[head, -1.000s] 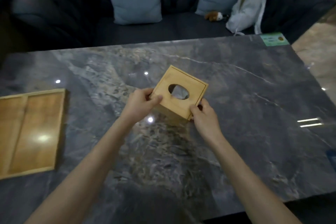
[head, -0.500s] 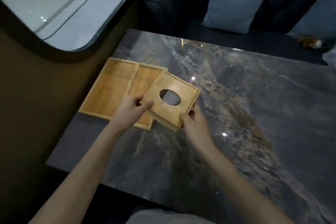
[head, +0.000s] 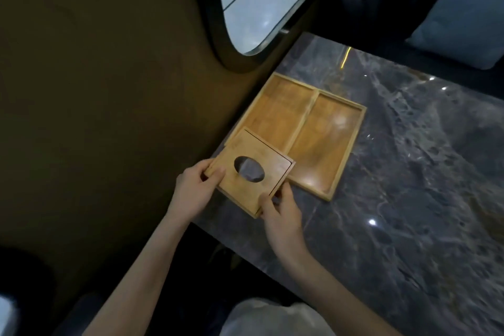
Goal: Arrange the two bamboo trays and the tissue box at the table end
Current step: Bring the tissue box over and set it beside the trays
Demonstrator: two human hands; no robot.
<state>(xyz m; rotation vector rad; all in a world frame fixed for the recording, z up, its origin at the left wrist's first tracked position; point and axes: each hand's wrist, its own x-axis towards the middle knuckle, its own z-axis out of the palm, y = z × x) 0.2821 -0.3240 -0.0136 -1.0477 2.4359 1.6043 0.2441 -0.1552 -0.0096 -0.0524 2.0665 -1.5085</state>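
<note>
Two shallow bamboo trays lie side by side at the end of the dark marble table, against the wall: the left tray and the right tray. A square bamboo tissue box with an oval hole in its lid is held over the near corner of the left tray and the table's end. My left hand grips its left side, thumb on the lid. My right hand grips its near right corner.
A brown wall runs along the table's left end, with a dark-framed window above. A dark sofa with a blue cushion sits at the far side. My light-clothed knee is below.
I have carried the tissue box leftward from the middle of the table to the table's end, over the left tray's near corner. My view has swung left with it.
</note>
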